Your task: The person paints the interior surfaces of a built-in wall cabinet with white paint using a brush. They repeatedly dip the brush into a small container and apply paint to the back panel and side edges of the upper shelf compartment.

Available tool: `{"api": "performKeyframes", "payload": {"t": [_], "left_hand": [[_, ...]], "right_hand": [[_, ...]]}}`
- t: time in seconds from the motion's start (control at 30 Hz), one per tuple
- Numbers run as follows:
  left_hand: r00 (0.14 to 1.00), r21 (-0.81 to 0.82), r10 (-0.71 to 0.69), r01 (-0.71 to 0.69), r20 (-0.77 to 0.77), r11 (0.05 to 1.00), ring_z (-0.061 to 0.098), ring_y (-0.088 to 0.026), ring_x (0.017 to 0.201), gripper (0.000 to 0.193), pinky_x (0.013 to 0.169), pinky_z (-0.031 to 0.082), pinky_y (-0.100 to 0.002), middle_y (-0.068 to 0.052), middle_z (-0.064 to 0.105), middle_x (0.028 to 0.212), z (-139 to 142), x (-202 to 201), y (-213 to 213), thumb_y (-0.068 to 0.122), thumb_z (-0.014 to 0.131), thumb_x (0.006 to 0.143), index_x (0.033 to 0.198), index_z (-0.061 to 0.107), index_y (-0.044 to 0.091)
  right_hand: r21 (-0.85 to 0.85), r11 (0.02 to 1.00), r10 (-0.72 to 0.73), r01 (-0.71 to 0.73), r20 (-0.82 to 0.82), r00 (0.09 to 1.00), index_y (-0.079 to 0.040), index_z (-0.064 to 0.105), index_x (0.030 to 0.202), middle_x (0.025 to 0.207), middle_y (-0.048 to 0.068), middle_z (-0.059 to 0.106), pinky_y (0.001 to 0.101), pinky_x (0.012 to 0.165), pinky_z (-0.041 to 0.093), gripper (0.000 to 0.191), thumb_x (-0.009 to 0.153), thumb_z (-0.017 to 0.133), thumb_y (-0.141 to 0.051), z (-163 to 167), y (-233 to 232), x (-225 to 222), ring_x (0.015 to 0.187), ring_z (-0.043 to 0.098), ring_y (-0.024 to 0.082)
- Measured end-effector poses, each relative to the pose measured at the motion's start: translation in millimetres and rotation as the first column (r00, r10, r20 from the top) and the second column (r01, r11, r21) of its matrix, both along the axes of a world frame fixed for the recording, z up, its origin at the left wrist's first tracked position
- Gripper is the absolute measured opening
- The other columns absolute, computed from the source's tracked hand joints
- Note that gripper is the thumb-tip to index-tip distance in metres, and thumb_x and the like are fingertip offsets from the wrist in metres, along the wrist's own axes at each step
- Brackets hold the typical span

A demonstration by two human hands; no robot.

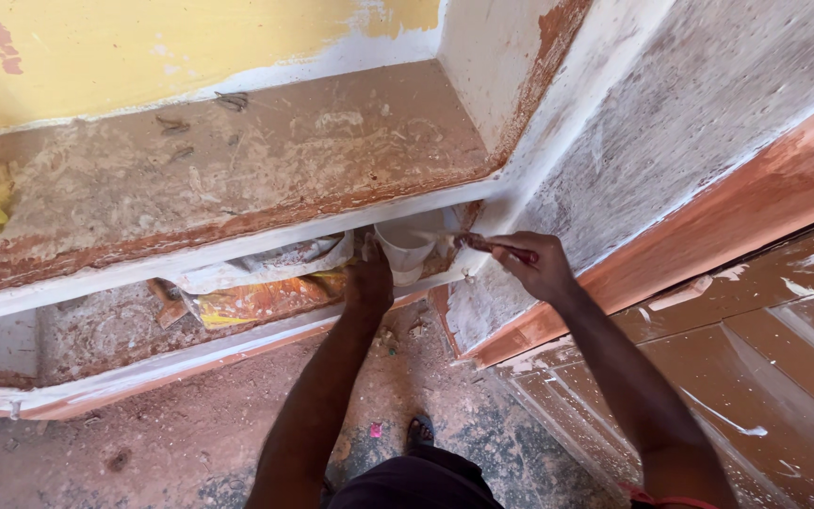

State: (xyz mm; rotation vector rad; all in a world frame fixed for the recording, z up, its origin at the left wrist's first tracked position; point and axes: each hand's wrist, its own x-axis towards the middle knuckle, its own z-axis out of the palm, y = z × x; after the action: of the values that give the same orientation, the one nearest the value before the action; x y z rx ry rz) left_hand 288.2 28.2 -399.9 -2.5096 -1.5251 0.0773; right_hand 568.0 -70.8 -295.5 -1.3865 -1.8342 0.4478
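White plastic cup [407,247], round and smooth, sits tucked under the upper shelf [237,160] edge on the lower shelf [124,325]. Left hand [369,281] is closed around the cup's left side, fingers curled, back of hand facing the camera. Right hand [539,264] is clenched on a thin reddish brush handle [492,246], whose tip meets the cup rim; bristles can't be made out. Shelves are rough masonry, brown-stained and chalky, with white painted front edges. Crumpled orange-and-white bag [256,287] lies just left of the cup. Yellow wall [143,47] above, patchy. Right side: brown wooden door [756,339], panelled, streaked with white smears. Floor [143,443] is dusty, gritty concrete.
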Motion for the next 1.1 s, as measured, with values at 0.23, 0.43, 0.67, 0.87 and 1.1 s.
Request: {"api": "performKeyframes", "payload": {"t": [0.23, 0.43, 0.67, 0.87, 1.1], "left_hand": [[1.000, -0.047, 0.013, -0.014, -0.022, 0.999, 0.074, -0.028, 0.077, 0.092, 0.072, 0.058, -0.049, -0.027, 0.020, 0.168, 4.3, 0.2, -2.5, 0.034, 0.070, 0.084, 0.156, 0.030, -0.008], [1.000, -0.025, 0.020, -0.020, 0.004, 0.999, 0.074, -0.026, 0.077, 0.091, 0.068, 0.056, -0.045, -0.026, 0.021, 0.169, -0.6, 1.5, -2.9, 0.031, 0.070, 0.084, 0.156, 0.032, -0.008], [1.000, -0.024, 0.021, -0.020, 0.018, 1.000, 0.074, -0.027, 0.080, 0.091, 0.071, 0.057, -0.048, -0.025, 0.022, 0.167, -4.4, 1.9, -0.1, 0.034, 0.070, 0.083, 0.155, 0.031, -0.007], [1.000, -0.032, 0.024, -0.024, 0.014, 0.999, 0.074, -0.026, 0.077, 0.091, 0.071, 0.057, -0.047, -0.025, 0.021, 0.168, -6.5, 2.6, 0.9, 0.032, 0.070, 0.084, 0.156, 0.030, -0.007], [1.000, -0.039, -0.010, 0.011, 0.016, 0.999, 0.074, -0.024, 0.074, 0.095, 0.068, 0.057, -0.043, -0.028, 0.024, 0.168, -11.1, 0.6, 2.4, 0.031, 0.072, 0.083, 0.157, 0.030, -0.010]], "right_hand": [[-0.321, 0.908, -0.419, 0.271, -0.724, 0.548, 0.002, 0.072, 0.114, 0.083, 0.015, 0.077, 0.0294, 0.046, 0.058, 0.026, 0.101, 0.063, -0.018, -38.3, 26.4, -56.5, 0.052, 0.067, 0.015], [-0.468, 0.854, -0.505, 0.224, -0.851, 0.144, 0.002, 0.069, 0.106, 0.081, 0.014, 0.075, 0.0290, 0.046, 0.058, 0.028, 0.102, 0.058, -0.024, -49.1, 28.2, -83.8, 0.050, 0.066, 0.017], [-0.490, 0.810, -0.559, 0.321, -0.811, 0.172, 0.001, 0.069, 0.111, 0.083, 0.017, 0.078, 0.0292, 0.045, 0.058, 0.029, 0.100, 0.056, -0.022, -57.0, 12.7, -68.9, 0.048, 0.066, 0.017], [-0.493, 0.783, -0.592, 0.379, -0.778, 0.211, 0.002, 0.072, 0.108, 0.079, 0.016, 0.077, 0.0291, 0.045, 0.058, 0.027, 0.100, 0.056, -0.018, -63.5, -1.0, -48.4, 0.048, 0.065, 0.016], [-0.440, 0.797, -0.569, 0.415, -0.777, 0.269, 0.005, 0.072, 0.104, 0.075, 0.016, 0.075, 0.0288, 0.044, 0.056, 0.028, 0.100, 0.055, -0.017, -51.2, -15.4, -32.5, 0.048, 0.064, 0.016]]}}
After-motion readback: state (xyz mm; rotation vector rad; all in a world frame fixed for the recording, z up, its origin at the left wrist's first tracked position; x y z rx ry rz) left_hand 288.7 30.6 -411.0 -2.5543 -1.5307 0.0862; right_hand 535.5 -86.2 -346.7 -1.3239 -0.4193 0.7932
